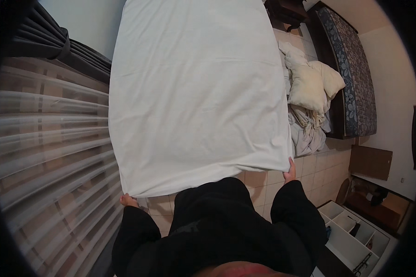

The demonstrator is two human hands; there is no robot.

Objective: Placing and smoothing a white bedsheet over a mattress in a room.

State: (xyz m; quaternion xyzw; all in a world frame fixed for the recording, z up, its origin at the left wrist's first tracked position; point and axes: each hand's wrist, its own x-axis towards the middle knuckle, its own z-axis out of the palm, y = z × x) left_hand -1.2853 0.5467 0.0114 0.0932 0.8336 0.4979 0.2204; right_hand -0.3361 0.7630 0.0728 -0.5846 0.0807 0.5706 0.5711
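A white sheet lies spread over a bed in front of me, with soft wrinkles across it. At its near left corner my left hand grips the sheet's edge. My right hand holds the near right corner, fingers closed on the cloth. Between the two hands the near edge sags unevenly, with a bunched fold towards the right. The bed beneath is hidden by the sheet.
Right of the bed, cream pillows and crumpled bedding lie on the tiled floor. Beyond stands a second bed with a floral mattress. Sheer curtains hang at left; white shelving stands at lower right.
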